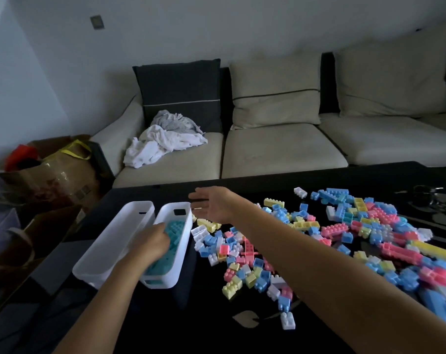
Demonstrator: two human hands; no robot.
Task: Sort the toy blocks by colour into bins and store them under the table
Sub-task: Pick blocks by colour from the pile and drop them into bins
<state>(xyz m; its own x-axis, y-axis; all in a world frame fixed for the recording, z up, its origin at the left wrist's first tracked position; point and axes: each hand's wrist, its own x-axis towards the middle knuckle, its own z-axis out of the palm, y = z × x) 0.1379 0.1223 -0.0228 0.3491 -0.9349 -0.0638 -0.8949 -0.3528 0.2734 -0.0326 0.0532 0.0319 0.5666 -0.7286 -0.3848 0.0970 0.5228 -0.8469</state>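
Both forearms reach in from the near edge over the dark tabletop (191,315); just left of the left grip (154,241) an empty white bin (109,246) stands ready, probably for another colour; the left grip is sunk into the second bin (184,241) with fingers curled down on the teal blocks (174,231), likely settling them flat, though whether it pinches one I cannot tell; over that bin's far end the right grip (210,204) hovers released, fingers spread, holding nothing; right of it the loose blocks (344,233), blue, pink, yellow and white, lie heaped unsorted within easy reach; most of the sorting looks undone.
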